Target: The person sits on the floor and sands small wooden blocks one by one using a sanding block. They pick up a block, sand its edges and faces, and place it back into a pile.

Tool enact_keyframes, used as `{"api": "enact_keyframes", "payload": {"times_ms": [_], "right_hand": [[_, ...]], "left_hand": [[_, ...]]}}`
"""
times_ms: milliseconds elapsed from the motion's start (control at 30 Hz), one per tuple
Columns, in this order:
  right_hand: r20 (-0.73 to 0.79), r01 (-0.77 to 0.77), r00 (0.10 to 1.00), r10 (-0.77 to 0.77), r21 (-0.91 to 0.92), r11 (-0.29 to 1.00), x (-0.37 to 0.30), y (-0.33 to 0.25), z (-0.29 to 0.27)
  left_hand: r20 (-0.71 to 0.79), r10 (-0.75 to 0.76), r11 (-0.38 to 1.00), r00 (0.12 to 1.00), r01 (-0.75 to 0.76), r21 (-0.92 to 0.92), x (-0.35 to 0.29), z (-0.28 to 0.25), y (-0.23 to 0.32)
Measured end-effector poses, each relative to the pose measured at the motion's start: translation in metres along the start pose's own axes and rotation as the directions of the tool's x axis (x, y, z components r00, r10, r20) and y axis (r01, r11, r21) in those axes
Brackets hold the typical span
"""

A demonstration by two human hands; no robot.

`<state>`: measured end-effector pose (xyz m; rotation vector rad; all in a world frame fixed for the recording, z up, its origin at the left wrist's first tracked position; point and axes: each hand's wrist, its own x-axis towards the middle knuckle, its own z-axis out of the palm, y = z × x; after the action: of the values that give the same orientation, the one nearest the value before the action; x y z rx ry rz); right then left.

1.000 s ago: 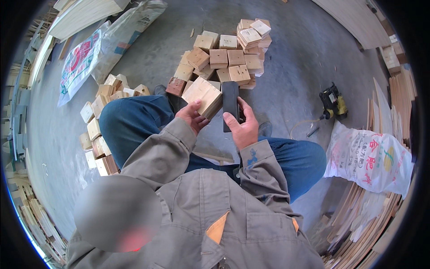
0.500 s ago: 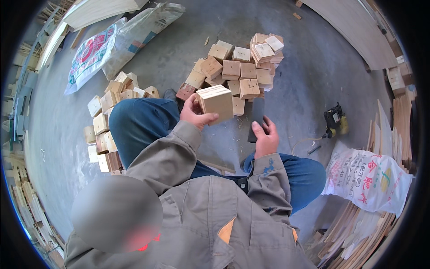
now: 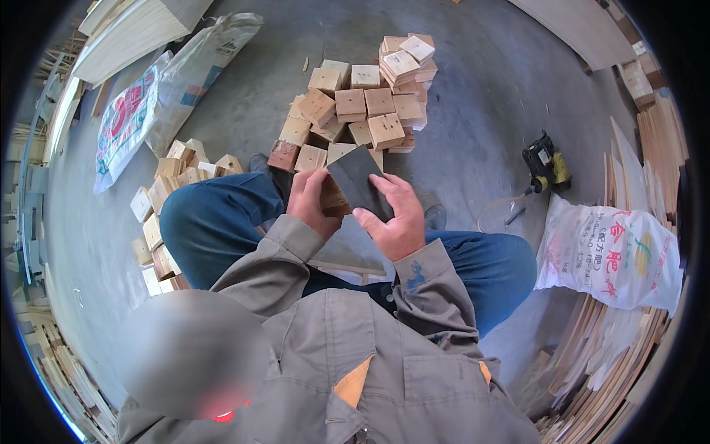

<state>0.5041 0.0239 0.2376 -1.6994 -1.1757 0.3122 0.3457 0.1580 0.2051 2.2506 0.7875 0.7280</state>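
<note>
My left hand (image 3: 308,203) is closed around a squared wooden block (image 3: 335,200) above the gap between my knees. My right hand (image 3: 400,220) grips a flat, dark grey block that looks like a sanding block (image 3: 356,180), fingers along its far right edge and thumb at its near edge. The dark block is tilted and lies over the wooden one, covering most of it; a strip of pale brown wood shows beside my left fingers. Just beyond my hands stands a pile of similar wooden blocks (image 3: 351,105), several with small dark holes.
More wooden blocks (image 3: 159,194) are heaped beside my left knee. A black and yellow power tool (image 3: 545,164) with a hose lies on the floor at right, near a stuffed white sack (image 3: 611,251) on wood strips (image 3: 629,351). A flattened sack (image 3: 133,122) lies far left.
My right hand has moved left and brought the dark block onto the wooden block. The wooden block has been lowered and turned in my left hand. The whole view has shifted slightly.
</note>
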Motion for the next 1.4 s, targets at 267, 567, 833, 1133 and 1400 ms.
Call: {"api": "enact_keyframes", "payload": {"times_ms": [267,567,833,1133,1400], "right_hand": [[-0.218,-0.482,0.865,0.452,-0.112,0.869,-0.005,0.055,-0.006],[-0.187,-0.567,0.772,0.607,0.227,0.791,-0.009,0.071,-0.005],[-0.156,-0.556,0.783,0.602,0.258,0.790,-0.006,0.068,0.003],[-0.133,-0.537,0.806,0.576,0.245,0.807,-0.007,0.072,0.005],[-0.122,-0.543,0.803,0.583,0.252,0.801,-0.006,0.068,0.005]], "left_hand": [[-0.038,-0.021,0.993,0.999,0.017,-0.114,0.003,-0.003,0.010],[-0.043,-0.077,0.935,0.996,0.057,-0.350,0.006,-0.006,0.021],[0.368,-0.370,0.155,0.853,0.448,-0.881,0.018,-0.020,0.005],[0.482,-0.215,-0.103,0.849,0.471,-0.876,0.012,-0.011,-0.006],[0.573,-0.108,-0.411,0.812,0.489,-0.770,0.015,-0.029,0.006]]}}
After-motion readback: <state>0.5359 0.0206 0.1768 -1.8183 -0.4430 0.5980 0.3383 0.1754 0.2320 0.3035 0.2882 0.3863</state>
